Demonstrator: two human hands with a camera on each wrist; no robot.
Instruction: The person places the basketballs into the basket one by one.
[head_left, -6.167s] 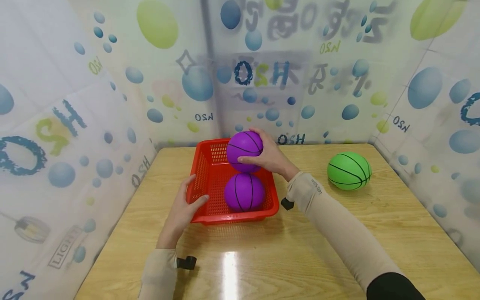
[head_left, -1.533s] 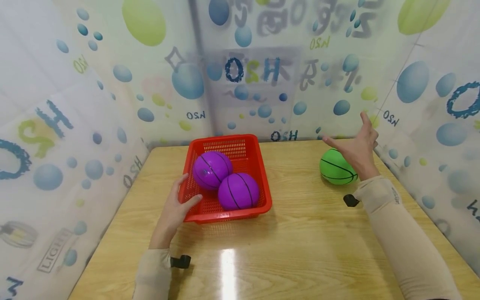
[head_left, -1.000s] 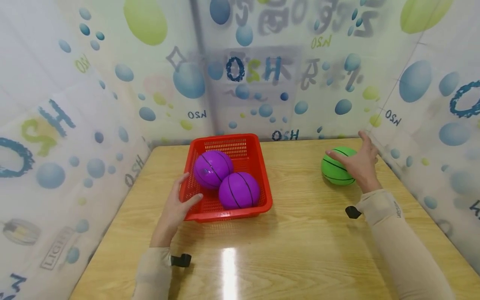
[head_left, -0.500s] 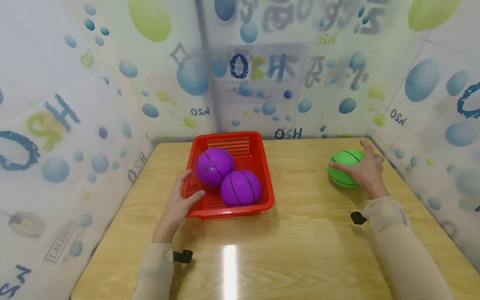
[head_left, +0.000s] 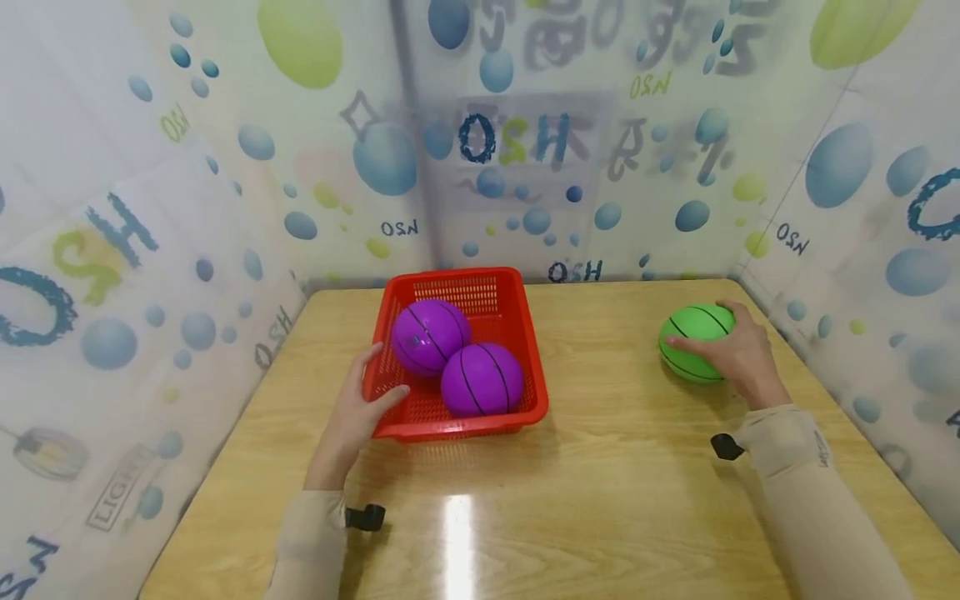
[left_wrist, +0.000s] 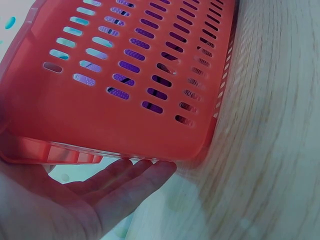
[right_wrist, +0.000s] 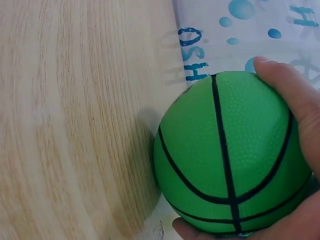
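My right hand [head_left: 742, 353] holds a green mini basketball [head_left: 697, 322] at the right of the table, thumb on its near side and fingers on the far side. In the right wrist view, the hand curves around the green ball [right_wrist: 225, 145], which sits close to the wood. My left hand [head_left: 354, 417] grips the left side of a red plastic basket [head_left: 457, 430], thumb over the rim. In the left wrist view, fingers [left_wrist: 135, 187] lie along the basket's outer wall [left_wrist: 115, 117]. Two purple mini basketballs, one farther back [head_left: 429, 337] and one nearer [head_left: 482, 381], rest inside the basket.
The wooden table [head_left: 600, 483] is bounded by printed cloth walls at the back [head_left: 517, 225], left and right. Bare wood lies between the basket and the green ball. A small black wrist camera [head_left: 366, 517] sticks out from the left sleeve.
Earlier my right hand held a purple ball over the basket; that ball now lies inside. The right hand has since moved right, come down and closed around the green ball. The left hand stayed at the basket.
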